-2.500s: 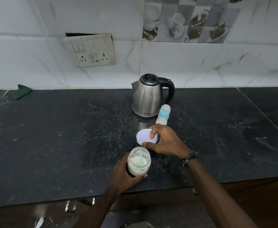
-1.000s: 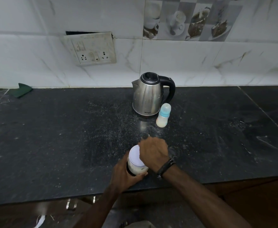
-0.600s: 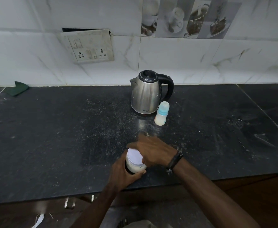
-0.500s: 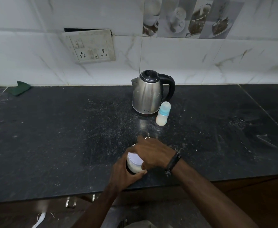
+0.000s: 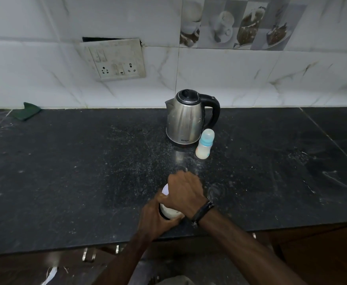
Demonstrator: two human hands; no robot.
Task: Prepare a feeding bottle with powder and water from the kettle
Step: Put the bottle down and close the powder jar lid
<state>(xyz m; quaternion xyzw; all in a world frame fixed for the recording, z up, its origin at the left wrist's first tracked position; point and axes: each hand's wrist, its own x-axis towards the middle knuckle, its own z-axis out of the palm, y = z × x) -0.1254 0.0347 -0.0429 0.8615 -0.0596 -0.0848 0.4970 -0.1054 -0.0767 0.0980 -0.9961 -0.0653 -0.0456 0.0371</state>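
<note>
A clear powder jar (image 5: 169,212) stands near the front edge of the black counter (image 5: 65,171). My left hand (image 5: 155,220) grips its side. My right hand (image 5: 186,192) lies over its top and grips the white lid (image 5: 165,190), hiding most of it. Farther back stands a steel kettle (image 5: 186,118) with a black handle, lid down. Beside it on the right stands the feeding bottle (image 5: 205,144), capped, with a blue ring and whitish contents.
A switch-and-socket plate (image 5: 115,59) hangs on the tiled wall. A green cloth (image 5: 26,112) lies at the back left of the counter. Spilled powder dusts the counter's middle. Drawer handles (image 5: 88,255) show below the front edge.
My right hand brought the white lid down onto the open jar and now twists over it, wrist turned further. The left hand kept holding the jar.
</note>
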